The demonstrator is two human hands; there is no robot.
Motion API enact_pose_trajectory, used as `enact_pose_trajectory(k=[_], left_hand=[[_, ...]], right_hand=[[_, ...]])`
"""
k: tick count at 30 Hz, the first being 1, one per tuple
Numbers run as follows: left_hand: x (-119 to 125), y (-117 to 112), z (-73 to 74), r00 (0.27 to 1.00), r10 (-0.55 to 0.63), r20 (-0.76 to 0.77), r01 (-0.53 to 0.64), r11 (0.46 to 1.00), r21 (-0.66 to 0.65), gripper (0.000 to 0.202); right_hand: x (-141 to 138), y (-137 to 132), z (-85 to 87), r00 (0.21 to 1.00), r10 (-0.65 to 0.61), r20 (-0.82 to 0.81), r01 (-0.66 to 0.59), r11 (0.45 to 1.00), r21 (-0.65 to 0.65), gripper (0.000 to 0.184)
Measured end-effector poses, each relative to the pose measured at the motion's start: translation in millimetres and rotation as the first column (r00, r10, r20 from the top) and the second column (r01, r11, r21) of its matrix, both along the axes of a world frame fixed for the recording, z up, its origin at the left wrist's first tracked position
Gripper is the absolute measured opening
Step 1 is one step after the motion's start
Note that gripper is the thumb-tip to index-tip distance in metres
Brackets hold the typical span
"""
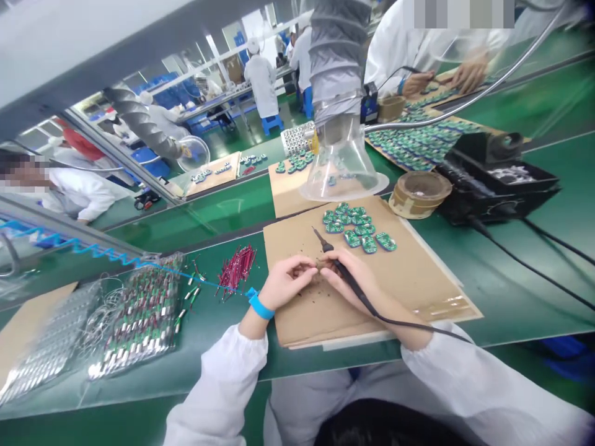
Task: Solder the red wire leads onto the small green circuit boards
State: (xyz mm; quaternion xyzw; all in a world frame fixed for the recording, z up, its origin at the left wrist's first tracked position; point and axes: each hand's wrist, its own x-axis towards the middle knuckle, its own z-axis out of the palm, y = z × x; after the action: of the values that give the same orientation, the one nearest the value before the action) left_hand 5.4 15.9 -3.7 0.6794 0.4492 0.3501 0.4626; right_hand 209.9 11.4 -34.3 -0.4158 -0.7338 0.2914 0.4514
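My right hand (354, 275) is closed around a soldering iron (349, 280), whose thin tip points up and away over the cardboard sheet (404, 272). Its fingertips meet those of my left hand (289, 284), which is pinched and wears a blue wrist strap (260, 305). Whatever sits between the fingertips is too small and covered to make out. Just beyond the hands lie several small green circuit boards (357, 224). To the left is a pile of short red wires (238, 269). Dark specks are scattered on the cardboard around my fingers.
A clear fume hood (344, 176) hangs over the board's far edge. On the right stand a tape roll (421, 192) and a black soldering station (497, 192) with cables. Trays of wired parts (139, 316) lie left. A co-worker's hands (469, 74) work across the table.
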Motion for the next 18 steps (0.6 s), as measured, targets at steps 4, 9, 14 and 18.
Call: enact_pose_trajectory(k=[4,9,14,18], left_hand=[[-0.8,-7.8,4.3,0.987,-0.016,-0.158,0.032,0.994,0.103,0.014],[-1.8,-12.5,9.2,0.953,-0.041,-0.301,0.109,0.971,0.211,0.011],[0.3,-13.2,12.2,0.954,-0.094,-0.285,0.152,0.970,0.191,0.009],[1.7,-16.1,15.0,0.959,-0.111,-0.262,0.152,0.978,0.140,0.009]], right_hand=[[2.9,-4.8,5.3,0.998,0.046,0.037,-0.045,0.998,-0.036,0.009],[5.9,-8.4,10.3,0.992,0.115,0.056,-0.114,0.993,-0.024,0.003],[8.1,-7.7,10.7,0.987,0.153,0.042,-0.148,0.984,-0.094,0.004],[9.1,-8.1,12.8,0.983,0.184,0.013,-0.182,0.979,-0.091,0.003]])
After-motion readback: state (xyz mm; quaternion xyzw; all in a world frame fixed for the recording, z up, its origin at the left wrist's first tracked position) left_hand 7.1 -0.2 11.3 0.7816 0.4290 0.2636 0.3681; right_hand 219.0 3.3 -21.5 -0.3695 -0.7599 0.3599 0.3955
